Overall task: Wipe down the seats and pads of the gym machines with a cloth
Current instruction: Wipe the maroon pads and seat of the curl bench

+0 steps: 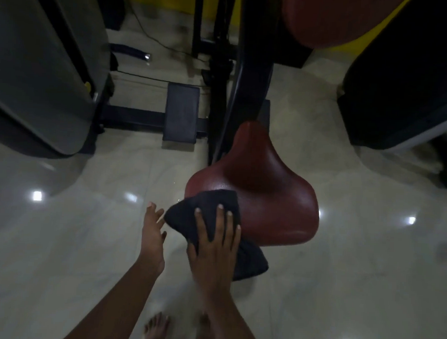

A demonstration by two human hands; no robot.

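Observation:
A dark red saddle-shaped seat (262, 186) stands on a black post in the middle of the view. A black cloth (205, 209) lies over its near left corner and hangs down past the edge. My right hand (213, 251) lies flat on the cloth with straight spread fingers, pressing it onto the seat. My left hand (151, 233) hovers just left of the cloth with relaxed straight fingers and holds nothing. A second dark red pad (323, 20) shows at the top right, above the seat.
Black machine frame (220, 92) and a dark foot plate (181, 113) stand behind the seat. A grey machine cover (40, 66) fills the left, a black one (405, 82) the right. Glossy tiled floor (73, 239) spreads all around; my bare feet (156, 328) are below.

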